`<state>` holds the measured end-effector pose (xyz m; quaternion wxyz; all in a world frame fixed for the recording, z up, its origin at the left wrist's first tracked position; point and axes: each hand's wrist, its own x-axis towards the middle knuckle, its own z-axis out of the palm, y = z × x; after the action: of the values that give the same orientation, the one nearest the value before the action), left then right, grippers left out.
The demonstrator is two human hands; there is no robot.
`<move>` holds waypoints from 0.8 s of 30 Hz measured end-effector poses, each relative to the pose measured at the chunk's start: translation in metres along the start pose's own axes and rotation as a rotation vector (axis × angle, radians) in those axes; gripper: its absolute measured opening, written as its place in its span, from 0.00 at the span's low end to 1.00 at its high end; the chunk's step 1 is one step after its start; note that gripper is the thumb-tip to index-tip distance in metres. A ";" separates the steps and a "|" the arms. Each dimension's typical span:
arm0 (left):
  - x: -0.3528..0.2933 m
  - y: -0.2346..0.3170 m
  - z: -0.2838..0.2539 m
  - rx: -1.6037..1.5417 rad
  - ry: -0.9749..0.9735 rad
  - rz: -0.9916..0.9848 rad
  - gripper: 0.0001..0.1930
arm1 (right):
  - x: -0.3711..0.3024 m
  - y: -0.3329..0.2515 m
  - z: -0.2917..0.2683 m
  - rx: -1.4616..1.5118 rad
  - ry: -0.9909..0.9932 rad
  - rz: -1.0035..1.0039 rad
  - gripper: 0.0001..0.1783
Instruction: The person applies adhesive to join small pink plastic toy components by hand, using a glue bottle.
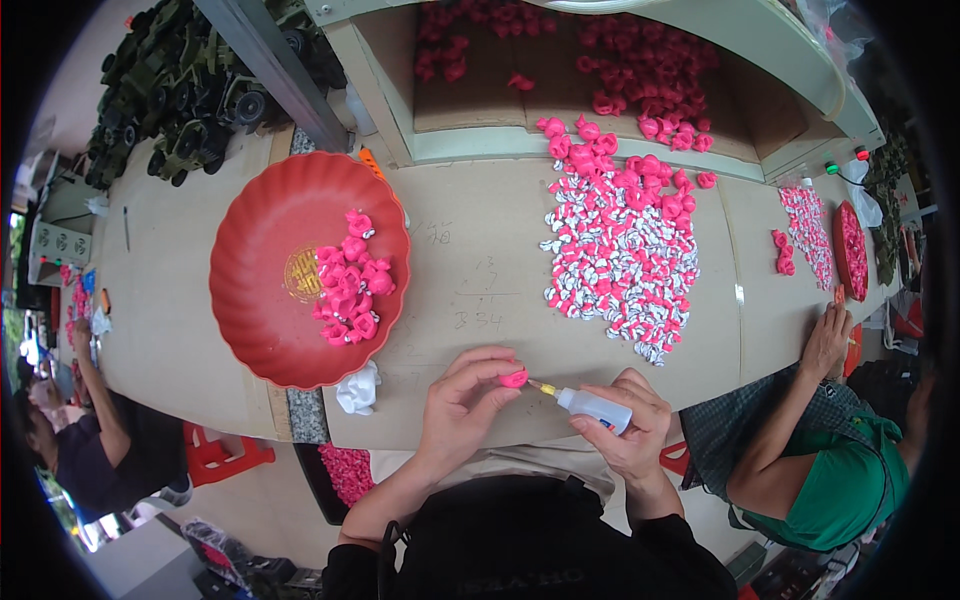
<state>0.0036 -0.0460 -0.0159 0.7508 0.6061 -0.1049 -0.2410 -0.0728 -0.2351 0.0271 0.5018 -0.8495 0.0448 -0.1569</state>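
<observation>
Between the thumb and fingers of my left hand (465,400) is a small pink plastic piece (513,379). My right hand (635,425) grips a translucent white glue bottle (596,409) with a yellow nozzle, tilted so its thin tip meets or nearly meets the pink piece. Whether glue is coming out is too small to tell. Left of my hands stands a large red scalloped bowl (250,230) holding a heap of pink figure parts (345,290). Ahead and to the right spreads a dense patch of small pink and white pieces (620,265).
Pink rounded parts (655,85) lie in the shelf (480,145) behind the patch. A crumpled white tissue (357,388) sits by the bowl. Dark green toy vehicles (190,90) are piled far left. A person in green (835,480) works at right, another person (80,440) at left.
</observation>
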 end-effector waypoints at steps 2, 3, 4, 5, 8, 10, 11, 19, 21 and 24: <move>0.000 0.000 0.001 -0.015 -0.009 0.004 0.13 | 0.000 0.000 0.000 0.003 0.001 0.000 0.18; 0.000 0.000 0.001 -0.016 -0.009 0.004 0.13 | -0.001 0.001 0.000 -0.002 -0.008 0.003 0.18; 0.000 0.001 0.001 -0.017 -0.010 0.010 0.13 | -0.001 0.001 0.000 -0.006 -0.017 0.007 0.18; 0.000 0.001 0.001 -0.018 -0.011 0.016 0.13 | -0.001 0.001 0.000 -0.006 -0.018 0.007 0.18; 0.000 -0.001 0.000 0.023 -0.002 0.037 0.13 | 0.000 0.000 0.002 0.009 -0.013 -0.002 0.18; 0.000 -0.003 0.000 0.040 -0.004 0.054 0.13 | 0.000 0.001 0.002 0.013 -0.025 -0.004 0.18; 0.000 -0.004 -0.001 0.057 -0.005 0.072 0.13 | 0.000 0.001 0.002 0.014 -0.025 -0.004 0.18; -0.001 -0.005 -0.005 0.105 0.005 0.102 0.14 | -0.002 0.007 -0.002 0.194 -0.008 0.145 0.20; -0.003 -0.004 -0.005 0.121 -0.007 0.119 0.14 | -0.003 0.013 0.004 0.279 0.010 0.229 0.20; -0.012 0.002 -0.006 0.050 0.060 0.056 0.14 | 0.008 0.019 0.020 0.269 0.000 0.183 0.19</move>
<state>-0.0039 -0.0343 -0.0141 0.7447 0.6283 -0.1054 -0.1988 -0.0573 -0.2302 0.0032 0.6232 -0.7669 0.1004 -0.1153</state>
